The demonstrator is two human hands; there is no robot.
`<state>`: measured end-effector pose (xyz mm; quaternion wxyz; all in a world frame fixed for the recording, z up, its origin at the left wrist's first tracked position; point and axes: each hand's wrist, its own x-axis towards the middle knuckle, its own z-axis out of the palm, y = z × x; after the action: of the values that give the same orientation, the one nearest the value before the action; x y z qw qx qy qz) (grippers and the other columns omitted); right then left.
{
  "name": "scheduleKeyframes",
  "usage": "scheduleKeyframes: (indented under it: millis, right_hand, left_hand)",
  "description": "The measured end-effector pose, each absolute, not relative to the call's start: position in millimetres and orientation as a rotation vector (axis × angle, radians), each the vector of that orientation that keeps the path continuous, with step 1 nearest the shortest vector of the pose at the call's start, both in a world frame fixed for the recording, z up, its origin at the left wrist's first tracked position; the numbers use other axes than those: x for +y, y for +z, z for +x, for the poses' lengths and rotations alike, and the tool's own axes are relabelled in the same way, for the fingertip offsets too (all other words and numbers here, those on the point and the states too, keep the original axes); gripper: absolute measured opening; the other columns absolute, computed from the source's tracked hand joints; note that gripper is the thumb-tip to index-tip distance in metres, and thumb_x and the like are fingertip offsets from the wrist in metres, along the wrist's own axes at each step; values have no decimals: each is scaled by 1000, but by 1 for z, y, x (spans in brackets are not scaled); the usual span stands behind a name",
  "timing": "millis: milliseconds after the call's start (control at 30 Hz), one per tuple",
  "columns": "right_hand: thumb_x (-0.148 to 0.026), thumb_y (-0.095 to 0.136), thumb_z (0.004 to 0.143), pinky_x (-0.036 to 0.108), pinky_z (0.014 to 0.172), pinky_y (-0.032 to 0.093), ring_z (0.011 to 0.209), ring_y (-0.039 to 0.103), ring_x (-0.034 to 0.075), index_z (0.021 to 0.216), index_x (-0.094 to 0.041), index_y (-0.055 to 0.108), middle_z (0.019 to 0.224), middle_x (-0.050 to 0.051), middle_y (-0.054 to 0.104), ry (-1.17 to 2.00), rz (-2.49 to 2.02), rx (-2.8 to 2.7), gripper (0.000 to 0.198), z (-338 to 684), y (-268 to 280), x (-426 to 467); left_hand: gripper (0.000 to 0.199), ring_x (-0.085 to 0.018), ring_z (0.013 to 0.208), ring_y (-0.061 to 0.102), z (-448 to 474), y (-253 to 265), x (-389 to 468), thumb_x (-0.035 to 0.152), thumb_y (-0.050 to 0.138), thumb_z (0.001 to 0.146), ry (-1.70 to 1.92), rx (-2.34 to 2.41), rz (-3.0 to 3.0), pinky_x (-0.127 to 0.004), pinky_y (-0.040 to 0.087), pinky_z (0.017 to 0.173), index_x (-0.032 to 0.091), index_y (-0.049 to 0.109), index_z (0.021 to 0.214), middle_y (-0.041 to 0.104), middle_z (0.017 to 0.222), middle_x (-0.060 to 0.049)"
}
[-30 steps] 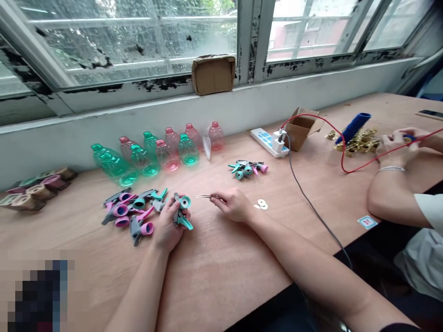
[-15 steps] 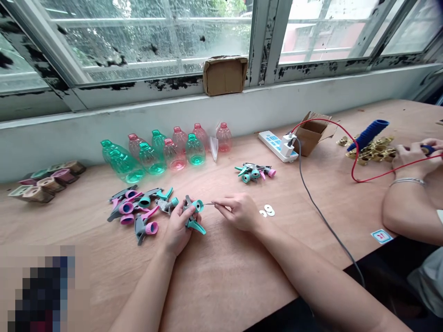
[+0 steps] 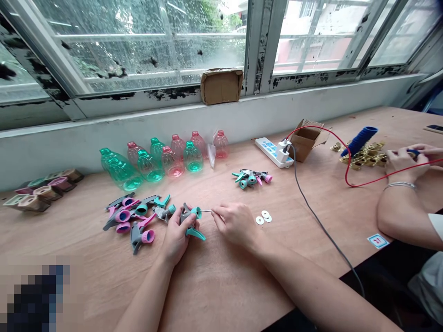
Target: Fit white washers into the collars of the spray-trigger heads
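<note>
1. Your left hand point(image 3: 178, 235) grips the teal sprayer head point(image 3: 191, 220) mid-desk; a loosened grip could let it twist.
2. Your right hand point(image 3: 235, 223) pinches tweezers point(image 3: 206, 211) at its collar; misaligned, they may slip.

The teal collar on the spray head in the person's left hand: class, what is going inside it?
The tip of thin metal tweezers, pinched by the right hand, points into the teal collar of the spray head gripped by the left hand. Whatever the tip carries is hidden.
</note>
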<state>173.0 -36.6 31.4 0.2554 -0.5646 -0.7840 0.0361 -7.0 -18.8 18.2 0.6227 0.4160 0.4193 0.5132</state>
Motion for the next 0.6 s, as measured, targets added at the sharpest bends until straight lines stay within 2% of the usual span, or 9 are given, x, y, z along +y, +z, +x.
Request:
scheduleKeyframes:
  millis: [167, 300, 467, 600]
  right_hand:
    - [-27, 49, 94, 29, 54, 26, 61, 64, 17, 81, -25, 70, 71, 3, 73, 110, -1564, -2082, 24, 170, 25, -38]
    - [-26, 49, 94, 29, 55, 25, 63, 65, 16, 82, -23, 68, 73, 3, 73, 81, -1522, -2067, 22, 164, 17, -38]
    - [-22, 47, 93, 30, 53, 23, 59, 64, 15, 78, -19, 65, 69, 3, 72, -13, -1469, -2133, 23, 162, 11, -33]
    - [-21, 50, 91, 30, 52, 22, 57, 62, 14, 76, -18, 65, 67, 3, 71, -55, -1357, -2276, 22, 173, 15, -25]
  left_hand:
    - [43, -9, 56, 53, -8, 16, -19, 33, 81, 67, 1150, 1017, 1033, -18, 45, 49, 19, 58, 101, 57, 68, 4]
    - [44, -10, 55, 50, -8, 10, -18, 39, 77, 73, 1132, 1070, 1157, -18, 42, 46, 18, 56, 106, 57, 65, 3]
    - [38, -8, 50, 45, -8, 7, -18, 42, 72, 78, 1146, 1103, 1231, -18, 41, 43, 19, 53, 102, 53, 64, 5]
    - [33, -7, 45, 39, -12, 10, -16, 42, 70, 79, 1037, 1082, 1222, -17, 35, 35, 20, 50, 93, 48, 61, 6]
